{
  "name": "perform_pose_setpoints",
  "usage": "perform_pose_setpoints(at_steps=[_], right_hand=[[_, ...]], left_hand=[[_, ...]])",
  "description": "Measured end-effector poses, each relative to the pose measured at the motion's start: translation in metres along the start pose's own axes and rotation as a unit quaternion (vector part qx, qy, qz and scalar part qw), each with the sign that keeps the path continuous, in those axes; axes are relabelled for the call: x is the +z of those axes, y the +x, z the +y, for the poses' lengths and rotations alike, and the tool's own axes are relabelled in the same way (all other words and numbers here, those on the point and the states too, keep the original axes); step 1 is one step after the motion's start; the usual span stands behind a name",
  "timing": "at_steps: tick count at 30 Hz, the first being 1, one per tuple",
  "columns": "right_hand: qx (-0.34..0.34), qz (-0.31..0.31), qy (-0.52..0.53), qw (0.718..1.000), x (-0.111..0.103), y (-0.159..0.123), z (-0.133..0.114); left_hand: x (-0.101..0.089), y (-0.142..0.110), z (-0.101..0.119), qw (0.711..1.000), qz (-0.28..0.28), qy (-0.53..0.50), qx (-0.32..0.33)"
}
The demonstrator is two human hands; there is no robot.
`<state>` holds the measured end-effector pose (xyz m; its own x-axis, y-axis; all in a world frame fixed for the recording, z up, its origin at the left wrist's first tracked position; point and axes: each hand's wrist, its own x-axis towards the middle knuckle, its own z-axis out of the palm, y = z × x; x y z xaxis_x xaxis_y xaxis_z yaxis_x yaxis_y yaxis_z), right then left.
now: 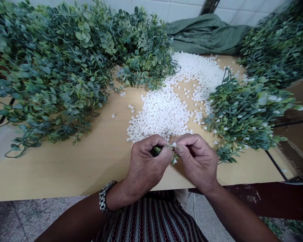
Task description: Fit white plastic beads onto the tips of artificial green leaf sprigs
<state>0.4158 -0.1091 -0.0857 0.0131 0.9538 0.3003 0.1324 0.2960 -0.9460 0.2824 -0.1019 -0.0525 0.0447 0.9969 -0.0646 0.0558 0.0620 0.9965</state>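
My left hand (148, 164) is closed around a small sprig of artificial greenery (175, 157), most of it hidden by the fingers. Thumb and forefinger of my right hand (200, 161) pinch a tiny white flower bead (174, 145) at the sprig's tip. The two hands nearly touch, low over the table's front part. Just beyond them lies a heap of small white beads (164, 112). Right of my right hand rests a bunch of green sprigs with white tips (249, 114).
A large pile of artificial greenery (55, 67) covers the table's left and back. More greenery (280, 47) stands at the far right, near a cardboard box (299, 111). A green sack (207, 33) lies against the tiled wall. The wooden table's (53, 171) front edge runs below my wrists.
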Motion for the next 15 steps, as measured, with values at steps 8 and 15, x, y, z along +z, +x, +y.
perform_pose_setpoints(at_steps=[8,15], right_hand=[[-0.023,0.0,-0.013,1.0,0.0007,-0.0014,0.0008],[-0.062,-0.004,-0.032,0.998,0.0003,-0.0017,0.0035]], left_hand=[[-0.0009,0.0006,-0.0008,1.0,-0.007,0.004,0.008],[-0.0004,-0.0008,-0.0018,0.999,-0.006,0.014,0.034]])
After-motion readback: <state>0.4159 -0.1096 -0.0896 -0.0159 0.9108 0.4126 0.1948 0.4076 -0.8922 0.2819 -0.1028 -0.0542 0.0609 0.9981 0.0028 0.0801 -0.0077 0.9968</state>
